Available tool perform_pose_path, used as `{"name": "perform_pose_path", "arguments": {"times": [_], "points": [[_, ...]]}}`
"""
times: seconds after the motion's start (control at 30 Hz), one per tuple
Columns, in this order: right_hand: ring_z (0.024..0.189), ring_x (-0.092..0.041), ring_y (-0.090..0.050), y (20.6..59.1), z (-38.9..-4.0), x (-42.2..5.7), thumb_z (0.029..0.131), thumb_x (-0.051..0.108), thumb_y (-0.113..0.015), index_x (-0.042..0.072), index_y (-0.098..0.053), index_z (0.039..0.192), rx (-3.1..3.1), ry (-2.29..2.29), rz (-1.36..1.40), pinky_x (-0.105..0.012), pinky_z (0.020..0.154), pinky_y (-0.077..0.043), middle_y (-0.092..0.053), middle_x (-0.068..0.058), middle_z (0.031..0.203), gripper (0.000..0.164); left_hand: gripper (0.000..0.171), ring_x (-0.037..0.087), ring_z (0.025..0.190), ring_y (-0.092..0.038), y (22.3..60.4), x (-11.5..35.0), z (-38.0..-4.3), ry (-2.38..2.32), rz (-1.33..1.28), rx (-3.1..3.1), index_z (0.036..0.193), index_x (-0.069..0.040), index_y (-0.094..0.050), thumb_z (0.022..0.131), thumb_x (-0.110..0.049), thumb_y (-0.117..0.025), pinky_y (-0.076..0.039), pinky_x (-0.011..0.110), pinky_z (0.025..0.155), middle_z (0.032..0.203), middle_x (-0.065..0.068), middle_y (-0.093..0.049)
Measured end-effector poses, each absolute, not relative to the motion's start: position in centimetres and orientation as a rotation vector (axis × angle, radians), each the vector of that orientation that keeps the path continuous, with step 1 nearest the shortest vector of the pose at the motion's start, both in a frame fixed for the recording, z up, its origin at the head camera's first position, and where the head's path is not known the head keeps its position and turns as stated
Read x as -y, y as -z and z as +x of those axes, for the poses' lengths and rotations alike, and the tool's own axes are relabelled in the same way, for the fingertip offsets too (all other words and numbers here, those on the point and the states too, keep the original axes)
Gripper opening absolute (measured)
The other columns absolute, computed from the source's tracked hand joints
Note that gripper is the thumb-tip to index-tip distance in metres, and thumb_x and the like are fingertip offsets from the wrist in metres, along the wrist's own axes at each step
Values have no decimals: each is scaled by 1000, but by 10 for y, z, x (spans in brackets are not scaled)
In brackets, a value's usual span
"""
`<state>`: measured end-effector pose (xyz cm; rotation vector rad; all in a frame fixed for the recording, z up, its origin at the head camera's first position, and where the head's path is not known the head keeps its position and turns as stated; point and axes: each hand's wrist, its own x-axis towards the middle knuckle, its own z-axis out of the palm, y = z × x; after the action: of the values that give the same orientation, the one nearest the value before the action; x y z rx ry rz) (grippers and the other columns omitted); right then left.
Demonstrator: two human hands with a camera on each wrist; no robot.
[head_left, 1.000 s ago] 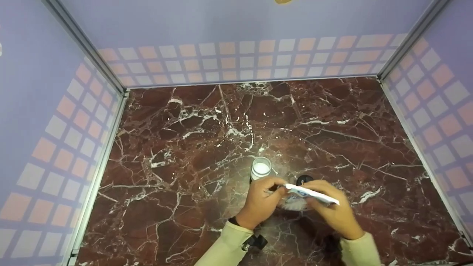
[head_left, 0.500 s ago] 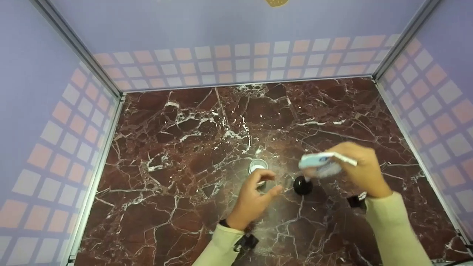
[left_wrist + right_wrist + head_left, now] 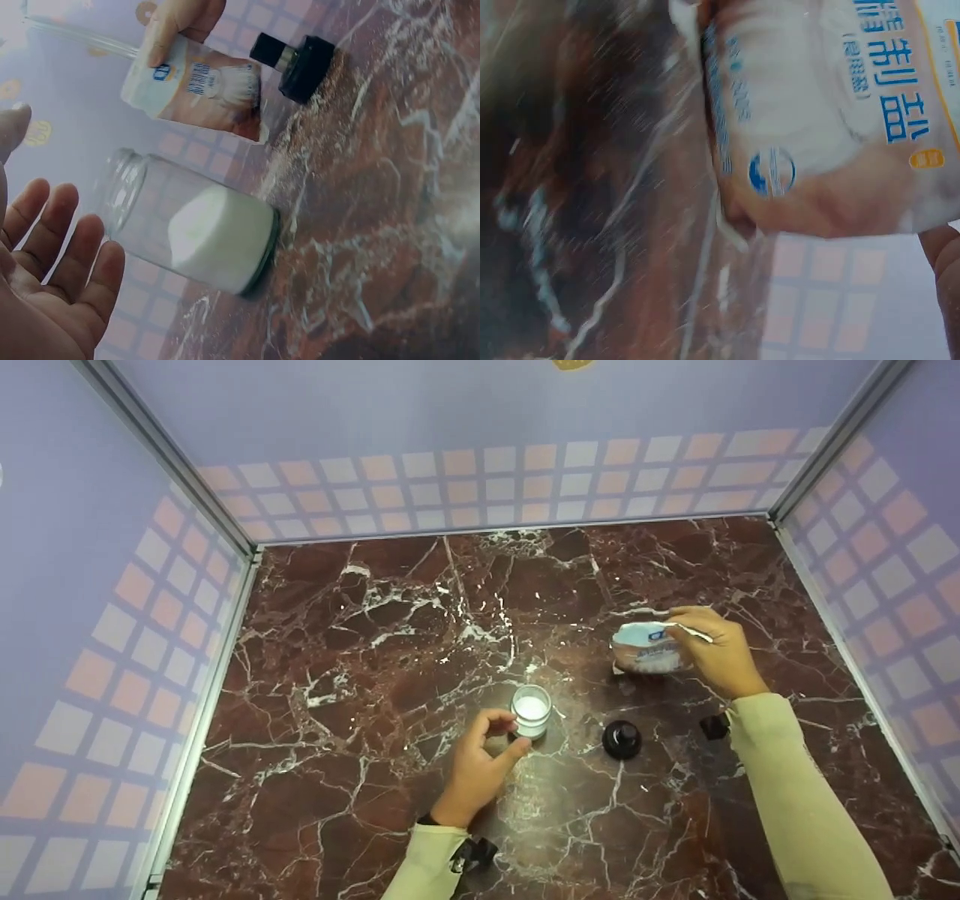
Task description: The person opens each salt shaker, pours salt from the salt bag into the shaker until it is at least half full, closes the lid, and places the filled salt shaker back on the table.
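Observation:
A clear glass jar (image 3: pixel 531 721), partly filled with white salt, stands uncovered on the table; in the left wrist view the salt (image 3: pixel 221 229) slopes up one side. My left hand (image 3: pixel 480 769) is beside the jar, its fingers loosely bent in the left wrist view and apart from the glass. At the right, my right hand (image 3: pixel 716 649) pinches the top of a printed salt bag (image 3: pixel 649 651), held upright low over the table. A pale strip (image 3: pixel 694 633) lies along the bag's top edge. The bag's printed front (image 3: pixel 810 127) fills much of the right wrist view.
A black lid with a knob (image 3: pixel 622 739) lies on the marbled table (image 3: pixel 360 780), right of the jar and nearer me than the bag. Tiled, pale purple walls (image 3: pixel 480 487) enclose the back and both sides.
Both hands were together at the bag; the left has let go and moved back left to the jar. My right hand has carried the bag right and away from me, past the black lid.

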<state>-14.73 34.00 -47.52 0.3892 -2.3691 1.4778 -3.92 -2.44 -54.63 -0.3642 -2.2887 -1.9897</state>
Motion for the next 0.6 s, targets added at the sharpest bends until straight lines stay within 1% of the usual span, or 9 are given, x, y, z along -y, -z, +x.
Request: {"name": "perform_pose_path", "arguments": {"times": [0.07, 0.1, 0.17, 0.23, 0.3, 0.37, 0.43, 0.53, 0.6], "points": [[116, -3, -61, 480, -150, -346, 93, -7, -70, -10, -76, 101, 2390, -1495, 338, -14, 99, -46, -70, -24, 118, 11, 35, 42, 106, -64, 549, 26, -40, 2018, -361, 2296, 118, -6, -61, 90, -12, -81, -58, 55, 91, 109, 18, -67], [118, -3, -60, 482, -151, -350, 93, -6, -70, -10, -76, 102, 2399, -1494, 316, -14, 101, -45, -70, -20, 119, 11, 35, 44, 105, -63, 551, 27, -41, 2023, -359, 2299, 118, -6, -61, 90, -13, -81, -58, 56, 91, 109, 18, -67], [119, -2, -58, 485, -151, -357, 94, -4, -71, -9, -75, 106, 2425, -1493, 276, -13, 102, -44, -71, -12, 119, 14, 35, 44, 104, -63, 553, 29, -42, 2019, -351, 2307, 118, -6, -62, 90, -15, -81, -58, 57, 91, 109, 16, -67], [115, -1, -59, 485, -152, -365, 95, -1, -71, -10, -73, 111, 2456, -1506, 249, -12, 99, -45, -71, -3, 118, 18, 36, 40, 104, -64, 555, 30, -43, 1999, -336, 2316, 119, -7, -62, 91, -17, -81, -57, 58, 91, 109, 13, -67], [104, 0, -62, 484, -152, -371, 95, 1, -72, -10, -71, 115, 2483, -1515, 226, -11, 90, -49, -70, 0, 115, 23, 36, 35, 105, -64, 556, 31, -44, 1982, -322, 2325, 120, -7, -61, 91, -17, -80, -57, 57, 92, 110, 10, -66], [92, 1, -64, 484, -153, -377, 96, 2, -71, -11, -69, 119, 2503, -1526, 211, -10, 79, -52, -70, 3, 110, 27, 36, 34, 105, -64, 557, 32, -45, 1976, -310, 2330, 121, -7, -61, 91, -16, -80, -56, 57, 93, 110, 10, -66], [84, 0, -64, 486, -156, -382, 97, 3, -71, -11, -67, 120, 2514, -1537, 197, -11, 72, -52, -69, 6, 107, 28, 37, 36, 105, -64, 558, 33, -45, 1990, -300, 2326, 122, -6, -60, 92, -14, -79, -56, 58, 92, 110, 11, -66], [84, 0, -63, 495, -167, -389, 100, 12, -68, -7, -69, 122, 2565, -1468, 147, -10, 72, -50, -68, 13, 105, 29, 37, 38, 104, -65, 559, 33, -46, 2008, -276, 2322, 122, -4, -60, 91, -11, -79, -56, 58, 92, 109, 14, -66], [86, -1, -63, 503, -175, -392, 103, 19, -66, -3, -71, 123, 2606, -1421, 98, -10, 74, -48, -67, 17, 104, 30, 37, 35, 103, -65, 560, 34, -46, 1999, -254, 2334, 122, -4, -60, 91, -12, -79, -57, 55, 91, 109, 14, -66]]}}
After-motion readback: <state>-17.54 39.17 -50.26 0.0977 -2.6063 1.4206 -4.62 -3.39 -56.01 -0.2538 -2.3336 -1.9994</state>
